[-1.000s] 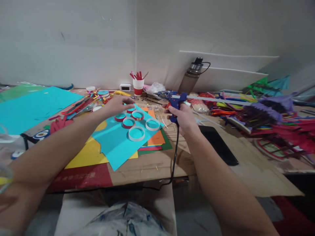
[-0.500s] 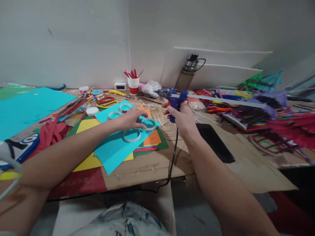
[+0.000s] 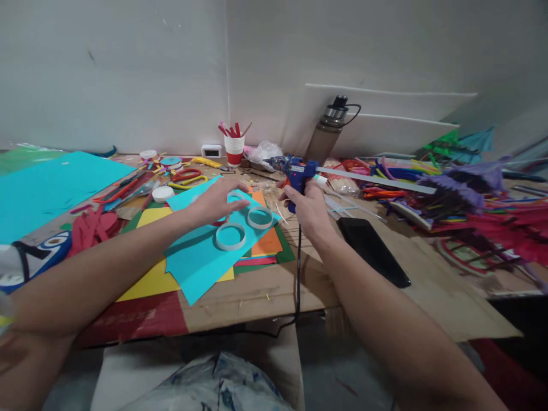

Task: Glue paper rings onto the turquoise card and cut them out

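In my right hand (image 3: pixel 314 208) is a blue hot glue gun (image 3: pixel 298 176), its nozzle pointing left. A long pale glue stick (image 3: pixel 377 180) sticks out of its back, and a black cord hangs below. My left hand (image 3: pixel 218 201) is over a turquoise paper sheet (image 3: pixel 192 274), thumb and fingers apart. Part of a white ring (image 3: pixel 235 196) shows between them; contact is unclear. Nearest to this hand lie two more white rings, one to the right (image 3: pixel 260 226) and one in front (image 3: pixel 231 247). A bit of red shows under the palm; the hand hides other rings.
Yellow paper (image 3: pixel 148 279), orange and green sheets lie underneath. A black phone (image 3: pixel 374 251) rests right of the cord. Behind stand a paper cup (image 3: pixel 234 151) of red strips and a bottle (image 3: pixel 324 137). Scissors (image 3: pixel 188 178) lie left, colourful pipe cleaners (image 3: pixel 394 171) right.
My left hand has shifted slightly left and up from the right-hand ring, covering the back rings. The glue gun has come slightly left and lower, still in my right hand.
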Demonstrator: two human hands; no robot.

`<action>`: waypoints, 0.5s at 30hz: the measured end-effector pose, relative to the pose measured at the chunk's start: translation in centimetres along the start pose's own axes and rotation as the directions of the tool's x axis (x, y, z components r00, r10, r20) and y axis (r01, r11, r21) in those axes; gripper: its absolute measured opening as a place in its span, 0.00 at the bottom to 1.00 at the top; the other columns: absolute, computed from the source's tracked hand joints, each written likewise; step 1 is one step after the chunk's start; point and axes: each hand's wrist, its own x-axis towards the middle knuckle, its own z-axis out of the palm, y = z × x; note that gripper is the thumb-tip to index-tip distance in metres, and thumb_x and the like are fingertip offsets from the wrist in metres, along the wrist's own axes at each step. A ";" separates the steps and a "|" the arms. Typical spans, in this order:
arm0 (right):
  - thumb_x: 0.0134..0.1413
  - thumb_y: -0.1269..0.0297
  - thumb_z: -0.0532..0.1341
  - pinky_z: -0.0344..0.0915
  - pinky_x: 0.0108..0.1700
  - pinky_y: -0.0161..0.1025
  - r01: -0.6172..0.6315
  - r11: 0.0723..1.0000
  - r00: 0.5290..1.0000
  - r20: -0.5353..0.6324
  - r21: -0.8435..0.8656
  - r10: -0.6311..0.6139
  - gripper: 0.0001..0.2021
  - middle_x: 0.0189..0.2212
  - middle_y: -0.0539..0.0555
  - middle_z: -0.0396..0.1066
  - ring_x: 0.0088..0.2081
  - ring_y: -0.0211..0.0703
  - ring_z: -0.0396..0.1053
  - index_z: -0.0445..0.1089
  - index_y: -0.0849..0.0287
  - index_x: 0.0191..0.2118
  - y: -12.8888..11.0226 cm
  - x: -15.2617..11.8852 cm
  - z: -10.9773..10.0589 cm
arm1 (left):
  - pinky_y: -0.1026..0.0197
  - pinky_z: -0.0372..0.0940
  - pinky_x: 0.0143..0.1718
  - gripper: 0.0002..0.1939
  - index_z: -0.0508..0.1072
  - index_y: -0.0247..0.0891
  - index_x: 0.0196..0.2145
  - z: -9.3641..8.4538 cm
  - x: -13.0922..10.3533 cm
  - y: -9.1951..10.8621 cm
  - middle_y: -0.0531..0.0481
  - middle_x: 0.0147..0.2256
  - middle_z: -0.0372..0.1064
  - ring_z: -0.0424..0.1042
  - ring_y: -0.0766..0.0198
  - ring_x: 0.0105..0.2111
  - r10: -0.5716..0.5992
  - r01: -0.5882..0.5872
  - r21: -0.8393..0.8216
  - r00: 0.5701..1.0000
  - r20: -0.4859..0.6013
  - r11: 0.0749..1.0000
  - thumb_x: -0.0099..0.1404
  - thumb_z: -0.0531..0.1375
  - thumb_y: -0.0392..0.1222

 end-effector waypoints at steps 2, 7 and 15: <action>0.50 0.64 0.59 0.62 0.29 0.36 -0.017 1.000 1.000 -0.001 0.023 0.017 0.06 0.33 0.51 0.74 0.27 0.35 0.67 0.66 0.55 0.37 0.2 0.0 0.2 | 0.55 0.65 0.51 0.13 0.77 0.39 0.46 -1.6 -0.3 -1.4 0.46 0.47 0.76 0.72 0.56 0.47 -0.109 0.113 0.026 0.987 -0.116 0.993 0.67 0.58 0.45; 0.48 0.64 0.60 0.62 0.28 0.36 -0.061 0.996 0.998 -0.013 0.071 0.062 0.08 0.35 0.51 0.75 0.27 0.36 0.67 0.65 0.55 0.36 1.0 0.7 0.9 | 0.56 0.67 0.49 0.14 0.79 0.39 0.43 -5.2 -1.3 -6.9 0.45 0.47 0.78 0.75 0.53 0.47 -0.382 0.429 0.243 0.898 -0.217 0.870 0.66 0.55 0.37; 0.46 0.63 0.60 0.60 0.27 0.37 -0.076 0.996 0.997 0.001 0.041 0.076 0.10 0.32 0.50 0.73 0.26 0.36 0.66 0.64 0.55 0.37 1.5 0.7 1.4 | 0.55 0.68 0.45 0.17 0.82 0.38 0.44 -5.3 -1.3 -10.8 0.40 0.46 0.79 0.76 0.46 0.47 -0.531 0.435 0.558 0.847 0.011 0.706 0.62 0.59 0.45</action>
